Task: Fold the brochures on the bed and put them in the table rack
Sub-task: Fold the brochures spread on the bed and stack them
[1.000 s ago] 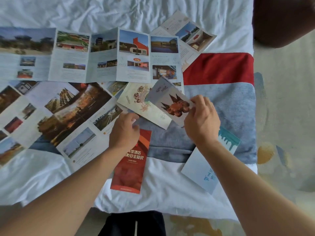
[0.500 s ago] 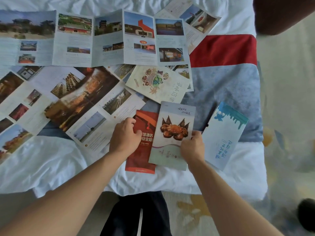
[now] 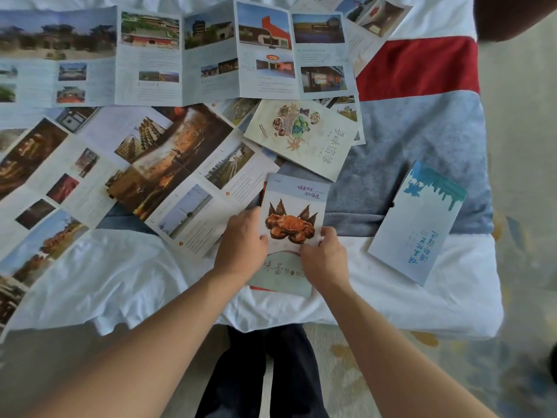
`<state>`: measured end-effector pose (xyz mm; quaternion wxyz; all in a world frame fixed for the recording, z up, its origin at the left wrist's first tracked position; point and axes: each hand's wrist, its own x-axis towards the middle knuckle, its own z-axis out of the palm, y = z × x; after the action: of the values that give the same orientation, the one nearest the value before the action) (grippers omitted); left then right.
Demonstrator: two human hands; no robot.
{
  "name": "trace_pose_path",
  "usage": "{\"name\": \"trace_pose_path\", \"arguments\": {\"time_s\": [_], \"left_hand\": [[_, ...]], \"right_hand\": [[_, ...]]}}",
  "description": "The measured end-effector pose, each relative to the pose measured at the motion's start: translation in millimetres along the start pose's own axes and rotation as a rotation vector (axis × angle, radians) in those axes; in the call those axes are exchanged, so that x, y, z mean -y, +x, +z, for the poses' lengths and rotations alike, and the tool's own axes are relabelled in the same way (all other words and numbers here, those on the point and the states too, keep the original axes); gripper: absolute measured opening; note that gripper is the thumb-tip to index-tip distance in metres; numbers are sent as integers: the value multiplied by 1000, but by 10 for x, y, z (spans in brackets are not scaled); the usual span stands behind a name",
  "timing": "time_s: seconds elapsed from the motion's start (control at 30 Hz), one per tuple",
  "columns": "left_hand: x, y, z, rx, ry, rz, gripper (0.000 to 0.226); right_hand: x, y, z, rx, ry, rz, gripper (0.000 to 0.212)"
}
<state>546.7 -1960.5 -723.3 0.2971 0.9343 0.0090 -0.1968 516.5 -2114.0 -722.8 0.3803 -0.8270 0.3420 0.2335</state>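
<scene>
A folded crab brochure (image 3: 294,206) lies near the bed's front edge, on top of a red brochure whose edge (image 3: 261,288) peeks out below. My left hand (image 3: 242,242) grips its left side and my right hand (image 3: 324,257) holds its lower right part. A folded food brochure (image 3: 304,137) lies just behind it. To the right rests a folded blue-and-white brochure (image 3: 419,221). A long unfolded brochure (image 3: 180,52) stretches across the back, and a large unfolded one (image 3: 150,164) covers the left. The table rack is not in view.
The bed (image 3: 120,282) has white sheets and a grey and red runner (image 3: 422,122). Another unfolded brochure (image 3: 370,13) lies at the back right. Patterned floor (image 3: 521,206) runs along the right. My dark trousers (image 3: 271,372) show below the bed's edge.
My right hand carried the crab brochure from the middle toward me and laid it over the red brochure. Both hands now hold it there.
</scene>
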Motion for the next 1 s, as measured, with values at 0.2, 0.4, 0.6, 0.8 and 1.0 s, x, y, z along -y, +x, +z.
{"name": "trace_pose_path", "arguments": {"time_s": [0.2,0.4,0.6,0.8,1.0], "left_hand": [[29,-172,114,66,226,125,73],[108,-287,130,115,470,315,81],[260,-151,191,222,577,393,60],[270,-69,161,309,632,403,76],[186,-8,119,259,623,403,77]], "right_hand": [[-30,-25,32,-85,-114,-112,49],[-35,-140,-27,-163,-651,-626,76],[-31,-52,48,-40,-811,-674,56],[140,108,25,-81,-804,-710,55],[198,200,13,-76,-835,-689,53]]}}
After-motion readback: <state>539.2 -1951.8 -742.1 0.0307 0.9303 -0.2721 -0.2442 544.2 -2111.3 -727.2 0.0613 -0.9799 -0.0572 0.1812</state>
